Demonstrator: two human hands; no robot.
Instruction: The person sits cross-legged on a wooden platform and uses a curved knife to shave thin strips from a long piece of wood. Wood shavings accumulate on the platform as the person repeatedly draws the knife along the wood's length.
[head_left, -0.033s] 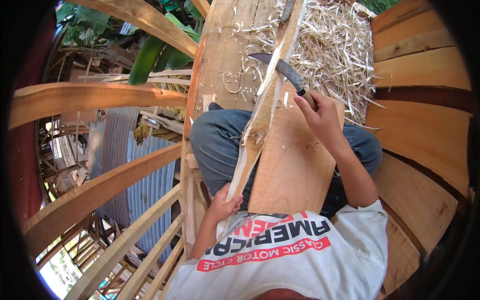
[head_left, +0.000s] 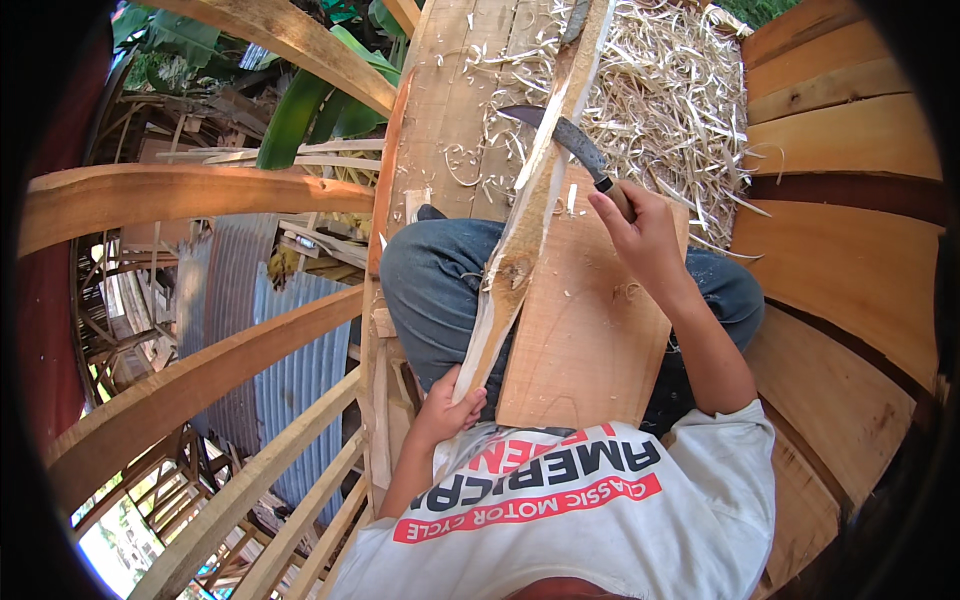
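Note:
A long, roughly carved wooden pole (head_left: 515, 262) runs from my lap away to the top of the view, with a dark knot around its middle. Closed around its near end is my left hand (head_left: 450, 408). My right hand (head_left: 642, 232) grips the dark handle of a curved, sickle-like knife (head_left: 583, 147). The knife's blade crosses the pole beyond the knot, and its tip shows on the left side. Under the pole's right side, a flat wooden board (head_left: 590, 345) lies across my lap, with a few small chips on it.
Pale curled shavings (head_left: 665, 120) are heaped on the plank floor (head_left: 432, 130) beyond my knees. A plank wall (head_left: 840, 270) rises on the right. Wooden rails (head_left: 200, 200) line the left side, with corrugated metal sheets (head_left: 300, 370) and green leaves (head_left: 295, 115) past them.

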